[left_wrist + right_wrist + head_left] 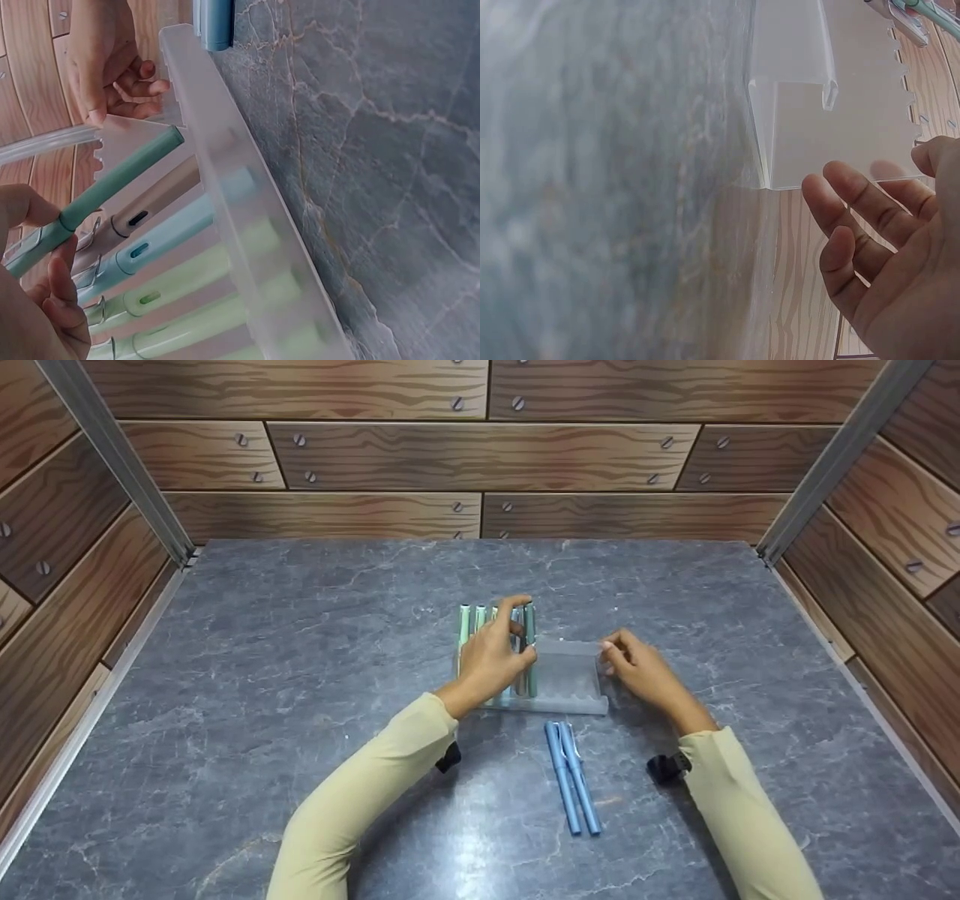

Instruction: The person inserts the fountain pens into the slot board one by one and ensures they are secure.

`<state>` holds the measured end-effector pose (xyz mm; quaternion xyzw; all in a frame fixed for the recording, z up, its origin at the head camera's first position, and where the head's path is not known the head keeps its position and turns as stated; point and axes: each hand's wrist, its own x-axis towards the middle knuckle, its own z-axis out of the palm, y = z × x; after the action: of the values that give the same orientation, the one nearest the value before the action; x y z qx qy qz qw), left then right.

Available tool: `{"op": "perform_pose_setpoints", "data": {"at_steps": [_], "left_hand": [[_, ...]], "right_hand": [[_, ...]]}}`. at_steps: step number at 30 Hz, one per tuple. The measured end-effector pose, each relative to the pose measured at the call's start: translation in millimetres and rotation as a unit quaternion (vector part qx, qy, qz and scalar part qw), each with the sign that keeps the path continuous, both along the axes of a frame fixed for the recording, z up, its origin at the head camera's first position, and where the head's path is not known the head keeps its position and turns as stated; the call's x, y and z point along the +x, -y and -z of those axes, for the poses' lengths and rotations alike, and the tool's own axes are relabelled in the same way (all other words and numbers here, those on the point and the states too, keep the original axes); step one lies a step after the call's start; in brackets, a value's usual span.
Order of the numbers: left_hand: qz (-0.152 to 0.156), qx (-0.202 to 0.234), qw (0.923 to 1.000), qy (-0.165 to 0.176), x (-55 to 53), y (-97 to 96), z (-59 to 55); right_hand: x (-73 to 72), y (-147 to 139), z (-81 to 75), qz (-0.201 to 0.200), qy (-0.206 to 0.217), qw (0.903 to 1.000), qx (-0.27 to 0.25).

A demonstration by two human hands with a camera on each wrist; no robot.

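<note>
Pale glare on the tabletop [465, 840], heavy blur across the right-wrist view's left half

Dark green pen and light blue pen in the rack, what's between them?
A grayish-brown pen, in the clear rack; the left wrist view shows it.

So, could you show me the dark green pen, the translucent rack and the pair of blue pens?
Dark green pen [118, 181]: left wrist view, middle of its barrel.
Translucent rack [568, 671]: head view, bare part of its panel.
Pair of blue pens [564, 778]: head view, middle of the left pen.
</note>
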<state>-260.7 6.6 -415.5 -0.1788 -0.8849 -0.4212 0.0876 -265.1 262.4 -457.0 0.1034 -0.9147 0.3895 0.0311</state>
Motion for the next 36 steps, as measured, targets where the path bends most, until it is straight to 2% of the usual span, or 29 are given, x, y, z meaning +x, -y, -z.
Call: {"op": "perform_pose_setpoints", "data": {"at_steps": [13, 36], "left_hand": [[0.005, -0.003, 0.9999, -0.009, 0.9, -2.4, 3.2], [-0.001, -0.047, 0.9959, -0.077, 1.4, -7.8, 7.0]], "right_hand": [[1.2, -0.9, 1.1, 0.003, 0.005, 1.0000, -0.003], [0.8, 0.1, 0.0, 0.003, 0.002, 1.0000, -0.004]]}}
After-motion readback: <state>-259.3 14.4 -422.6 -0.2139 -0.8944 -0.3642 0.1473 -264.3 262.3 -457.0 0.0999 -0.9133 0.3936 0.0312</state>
